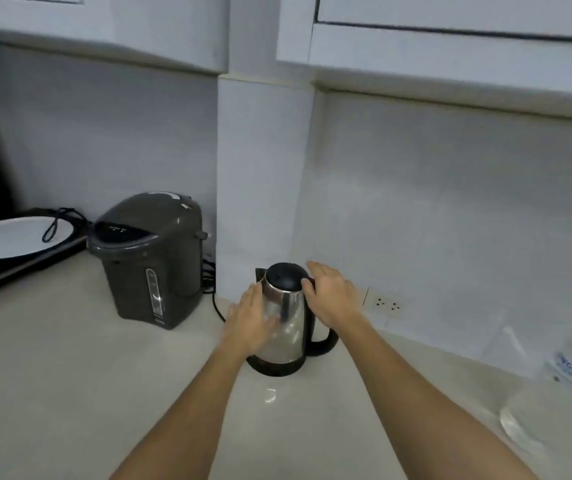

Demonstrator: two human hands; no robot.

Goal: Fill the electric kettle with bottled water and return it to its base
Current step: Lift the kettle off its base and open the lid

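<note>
One kettle — two hands touching.

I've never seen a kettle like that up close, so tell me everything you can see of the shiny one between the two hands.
The electric kettle has a polished, mirror-like metal body, a black domed lid, closed, and a black loop handle on its right side. It stands upright on a black round base on the pale countertop, close to the wall corner. The left hand lies flat against its left side; the right hand rests at the lid's edge above the handle.
</note>
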